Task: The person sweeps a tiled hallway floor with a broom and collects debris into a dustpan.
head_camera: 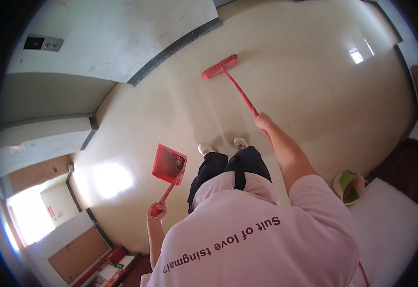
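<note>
My right hand (263, 122) is closed around the handle of a red broom (220, 68), whose bristled head rests on the tiled floor ahead of my feet. At the lower left, my left hand (157, 211) grips the end of the handle of a red dustpan (166, 165). Some dark and pale debris lies inside the pan, near its handle side. The dustpan is to the left of my shoes; whether it touches the floor I cannot tell. The broom and dustpan are well apart.
A wall with a dark baseboard (175, 51) runs along the upper left. At the lower right stands a round bin (348, 187) with a green liner, beside a white surface (391, 222). Red equipment boxes (115, 255) are by the wall at the lower left.
</note>
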A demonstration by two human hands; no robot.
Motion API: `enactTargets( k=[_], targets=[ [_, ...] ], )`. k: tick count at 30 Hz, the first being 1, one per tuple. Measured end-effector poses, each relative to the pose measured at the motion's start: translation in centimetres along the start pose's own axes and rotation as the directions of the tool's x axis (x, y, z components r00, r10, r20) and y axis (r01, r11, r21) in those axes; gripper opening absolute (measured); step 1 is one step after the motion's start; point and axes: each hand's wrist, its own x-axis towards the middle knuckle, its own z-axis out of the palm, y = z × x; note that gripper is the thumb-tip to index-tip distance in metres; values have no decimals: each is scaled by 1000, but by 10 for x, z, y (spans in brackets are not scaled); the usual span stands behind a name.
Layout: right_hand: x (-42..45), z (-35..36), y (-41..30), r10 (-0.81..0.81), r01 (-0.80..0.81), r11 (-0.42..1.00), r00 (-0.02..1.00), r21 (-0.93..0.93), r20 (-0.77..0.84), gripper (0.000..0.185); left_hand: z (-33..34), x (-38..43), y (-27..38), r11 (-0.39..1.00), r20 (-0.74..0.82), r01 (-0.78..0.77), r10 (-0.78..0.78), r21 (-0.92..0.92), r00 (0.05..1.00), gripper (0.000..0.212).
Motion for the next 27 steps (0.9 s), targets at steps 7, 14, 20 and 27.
enactTargets(
  k=[7,14,20,27],
  targets=[
    [-163,42,166,58,-61,998,990,-23,-131,29,7,20,11,978,106,18,-41,207,993,38],
    [-289,48,181,59,-67,997,980,-36,-193,29,46,79,30,952,11,105,-112,286,994,31],
    [-209,34,80,-207,180,975,951,-134,-231,28,54,117,60,949,-26,253,-252,188,967,32],
    [-10,16,-223,-106,102,923,994,-372,12,29,56,135,90,948,-2,243,-248,207,969,29]
  ],
)
